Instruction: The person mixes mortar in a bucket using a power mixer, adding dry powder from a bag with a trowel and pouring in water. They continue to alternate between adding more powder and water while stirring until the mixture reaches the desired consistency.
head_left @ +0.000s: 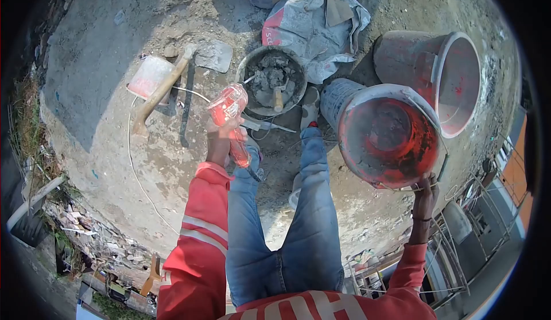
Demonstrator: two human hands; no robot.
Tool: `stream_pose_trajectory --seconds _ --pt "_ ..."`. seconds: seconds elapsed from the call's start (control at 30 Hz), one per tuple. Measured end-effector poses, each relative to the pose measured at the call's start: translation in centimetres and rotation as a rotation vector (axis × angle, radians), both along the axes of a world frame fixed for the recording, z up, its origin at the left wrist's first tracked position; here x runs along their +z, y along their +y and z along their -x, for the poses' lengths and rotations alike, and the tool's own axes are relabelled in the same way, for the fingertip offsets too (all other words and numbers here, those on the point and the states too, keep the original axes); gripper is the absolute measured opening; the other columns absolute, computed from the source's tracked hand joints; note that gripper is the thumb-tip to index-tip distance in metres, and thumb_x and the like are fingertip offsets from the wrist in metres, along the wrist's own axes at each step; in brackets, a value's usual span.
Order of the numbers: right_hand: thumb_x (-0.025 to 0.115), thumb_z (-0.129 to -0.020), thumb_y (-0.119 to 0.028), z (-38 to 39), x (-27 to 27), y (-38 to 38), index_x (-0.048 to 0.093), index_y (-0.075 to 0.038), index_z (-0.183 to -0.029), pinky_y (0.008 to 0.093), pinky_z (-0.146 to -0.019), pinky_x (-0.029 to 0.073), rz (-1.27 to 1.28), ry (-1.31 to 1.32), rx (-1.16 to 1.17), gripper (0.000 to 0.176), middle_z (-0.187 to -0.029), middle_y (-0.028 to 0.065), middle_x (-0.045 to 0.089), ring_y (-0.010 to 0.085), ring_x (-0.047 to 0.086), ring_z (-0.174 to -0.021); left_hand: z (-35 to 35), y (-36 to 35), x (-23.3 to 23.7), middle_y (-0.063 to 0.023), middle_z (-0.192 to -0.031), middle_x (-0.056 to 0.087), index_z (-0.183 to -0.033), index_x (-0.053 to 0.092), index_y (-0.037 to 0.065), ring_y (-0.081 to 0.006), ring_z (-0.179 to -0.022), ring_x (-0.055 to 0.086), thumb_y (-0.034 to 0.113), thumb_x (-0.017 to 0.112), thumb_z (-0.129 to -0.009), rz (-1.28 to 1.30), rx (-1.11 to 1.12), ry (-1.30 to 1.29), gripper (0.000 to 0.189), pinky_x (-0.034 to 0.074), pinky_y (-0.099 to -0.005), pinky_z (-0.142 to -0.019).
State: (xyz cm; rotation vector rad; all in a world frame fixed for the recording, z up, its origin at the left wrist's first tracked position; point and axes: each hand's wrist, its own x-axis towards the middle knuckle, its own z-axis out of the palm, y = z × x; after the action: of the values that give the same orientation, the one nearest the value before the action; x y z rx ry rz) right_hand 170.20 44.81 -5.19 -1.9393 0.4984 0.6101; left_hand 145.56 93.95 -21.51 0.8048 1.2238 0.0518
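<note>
My left hand (218,139) is closed round a red power drill (229,105), whose thin bit points toward a round pan (241,73) of grey mortar. A trowel with a wooden handle (278,99) rests in that pan. On the other side, my right hand (425,194) grips the lower rim of a bucket (427,110) with a red, stained inside. The bucket is tilted so its mouth faces me, and grey residue shows at its bottom.
A large tub (407,53) lies on its side at the right. Near the top is a torn cement sack (315,27). A white-and-pink bucket (150,79), a wooden-handled tool (163,87) and a white cable (131,153) are at the left.
</note>
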Motion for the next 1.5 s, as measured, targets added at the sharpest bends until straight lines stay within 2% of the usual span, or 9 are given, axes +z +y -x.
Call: stream_pose_trajectory --seconds 0.17,0.23,0.43,0.77,0.97,1.1,1.3,1.43,1.5 --pt "0.065 -0.100 -0.023 -1.2 -8.0 13.9 0.061 -0.001 -0.104 0.0342 -0.075 0.050 0.319 -0.225 0.478 0.023 -0.101 0.0048 0.065 0.0148 0.063 -0.092 0.6 0.5 -0.7 -0.0110 -0.090 0.067 -0.120 0.058 -0.002 -0.0189 -0.063 0.067 0.006 0.066 -0.086 0.014 0.016 -0.043 0.036 0.057 -0.0331 -0.050" --pt "0.067 -0.097 -0.019 0.2 -11.7 19.8 0.059 0.002 -0.105 0.0389 -0.074 0.048 0.517 -0.800 0.795 0.024 -0.094 0.0123 0.062 0.0258 0.061 -0.087 0.9 0.5 -0.7 -0.0105 -0.088 0.067 -0.119 0.058 -0.002 -0.0186 -0.061 0.066 0.006 0.067 -0.086 0.049 0.024 -0.001 0.036 0.056 -0.0324 -0.050" --pt "0.072 -0.073 -0.002 8.0 -18.5 29.2 0.056 -0.004 -0.090 0.0446 -0.072 0.045 0.506 -0.824 0.862 0.024 -0.086 0.0135 0.056 0.0348 0.058 -0.084 2.2 0.6 -0.7 -0.0093 -0.086 0.065 -0.114 0.058 -0.002 -0.0163 -0.061 0.066 0.006 0.067 -0.086 0.002 0.051 -0.065 0.031 0.056 -0.0309 -0.050" --pt "0.074 -0.077 -0.011 15.5 -20.7 32.4 0.056 -0.008 -0.085 0.0474 -0.068 0.048 0.446 -0.576 0.932 0.020 -0.082 0.0102 0.053 0.0347 0.060 -0.080 2.4 0.3 -1.4 -0.0114 -0.081 0.064 -0.116 0.047 -0.003 -0.0191 -0.060 0.066 0.008 0.072 -0.083 0.054 0.020 0.047 0.043 0.057 -0.0323 -0.051" --pt "0.073 -0.078 -0.010 9.3 -18.6 27.4 0.059 -0.005 -0.090 0.0424 -0.063 0.044 0.479 -0.685 0.728 0.019 -0.080 0.0123 0.052 0.0321 0.057 -0.073 2.8 0.2 -1.5 -0.0132 -0.097 0.069 -0.126 0.056 -0.001 -0.0194 -0.068 0.068 0.012 0.065 -0.088 0.041 0.005 -0.058 0.041 0.059 -0.0337 -0.056" --pt "0.071 -0.092 -0.015 2.3 -10.5 19.8 0.062 0.000 -0.095 0.0347 -0.067 0.042 0.328 -0.467 0.384 0.018 -0.081 0.0046 0.057 0.0143 0.052 -0.075 2.5 0.2 -1.1 -0.0135 -0.098 0.069 -0.128 0.055 0.000 -0.0195 -0.071 0.067 0.013 0.062 -0.089 0.077 -0.031 -0.088 0.041 0.057 -0.0330 -0.055" --pt "0.064 -0.099 -0.028 7.2 -0.6 -0.5 0.064 -0.008 -0.104 0.0342 -0.084 0.051 0.082 -0.124 -0.532 0.021 -0.098 0.0027 0.066 0.0136 0.063 -0.095 2.3 -0.5 -0.8 -0.0110 -0.103 0.068 -0.126 0.057 0.001 -0.0177 -0.073 0.064 0.017 0.063 -0.092 0.093 -0.042 0.040 0.038 0.056 -0.0327 -0.059" --pt "0.060 -0.100 -0.026 15.8 -4.6 -18.8 0.066 -0.008 -0.110 0.0371 -0.087 0.055 -0.253 -0.024 -0.851 0.021 -0.104 0.0017 0.069 0.0172 0.067 -0.098 2.0 -1.3 -0.9 -0.0113 -0.103 0.068 -0.124 0.058 -0.001 -0.0182 -0.075 0.063 0.017 0.062 -0.094 0.110 -0.013 0.017 0.035 0.056 -0.0333 -0.061" --pt "0.056 -0.101 -0.022 16.0 -9.7 -21.4 0.064 -0.004 -0.116 0.0394 -0.090 0.057 -0.109 -0.083 -1.015 0.024 -0.108 0.0072 0.070 0.0225 0.068 -0.100 0.7 -2.4 0.0 -0.0116 -0.104 0.068 -0.124 0.058 0.000 -0.0185 -0.074 0.063 0.019 0.063 -0.094 0.069 -0.001 0.041 0.036 0.056 -0.0333 -0.061"
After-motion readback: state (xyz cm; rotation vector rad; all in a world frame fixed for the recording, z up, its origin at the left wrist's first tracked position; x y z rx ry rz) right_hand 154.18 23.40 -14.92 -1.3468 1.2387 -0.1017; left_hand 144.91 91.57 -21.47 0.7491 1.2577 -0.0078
